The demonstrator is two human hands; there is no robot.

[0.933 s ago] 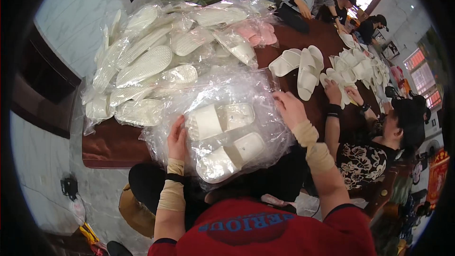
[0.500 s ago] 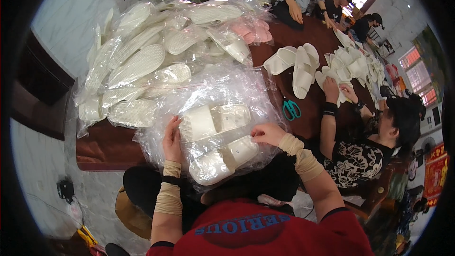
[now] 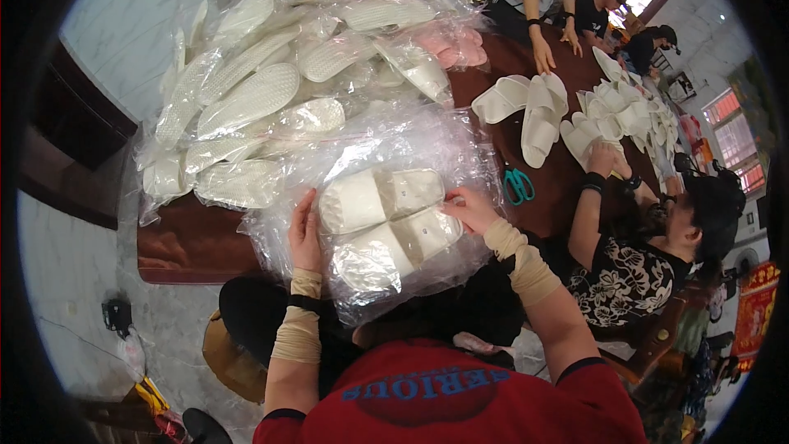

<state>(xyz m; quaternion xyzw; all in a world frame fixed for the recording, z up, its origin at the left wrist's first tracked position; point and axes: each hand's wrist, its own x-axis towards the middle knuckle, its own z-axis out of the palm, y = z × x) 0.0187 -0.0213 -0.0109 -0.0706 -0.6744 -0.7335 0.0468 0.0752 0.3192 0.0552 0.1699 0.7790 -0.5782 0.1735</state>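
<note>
A pair of off-white slippers point(image 3: 355, 201) lies side by side inside a clear plastic bag point(image 3: 362, 306), over more bags at the table's near edge. My left hand point(image 3: 305, 237) rests along the bag's left side, fingers extended and a little apart, next to the slippers' left ends. At their right ends, my right hand point(image 3: 471, 210) has its fingertips drawn together on the bag's plastic. Whether those fingertips also grip a slipper through it, I cannot tell.
Bagged white slippers point(image 3: 249, 102) and a pink pair point(image 3: 452, 45) form a heap beyond my hands. Teal-handled scissors point(image 3: 518, 186) lie on the brown table point(image 3: 193, 238). Loose slippers point(image 3: 538, 127) are farther right, where a co-worker point(image 3: 633, 271) sits handling some. Another person's hands point(image 3: 542, 53) reach in from the far side.
The lower slipper has shifted up against the other, closing the gap between them. Across the table, a standing person's hands have come closer to the loose slippers. The view has shifted slightly.
</note>
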